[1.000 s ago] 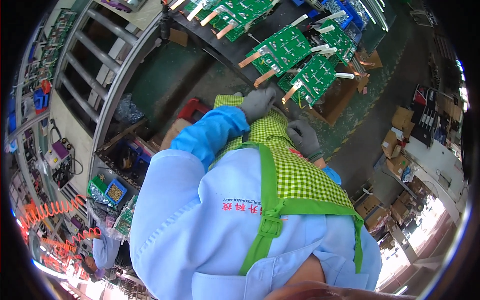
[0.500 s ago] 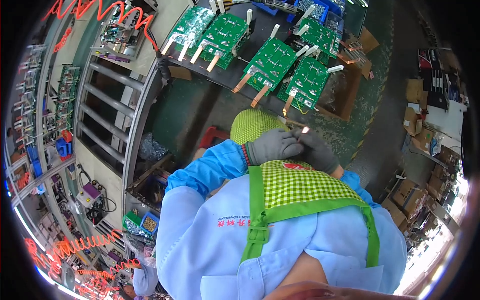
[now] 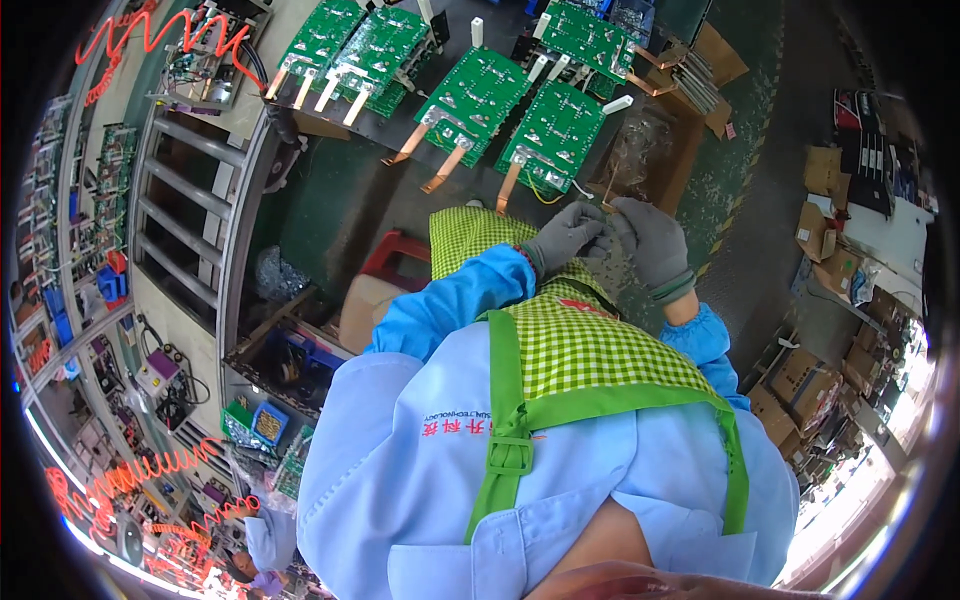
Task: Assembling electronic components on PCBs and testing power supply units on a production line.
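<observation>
Both gloved hands have risen from the apron toward the bench's near edge since the earlier frame. Along that dark bench lie green circuit boards with copper tabs jutting over its near edge; a cardboard box sits at its right end. Left hand and right hand meet just below the nearest board, fingers pinched together on a thin copper strip held between them.
</observation>
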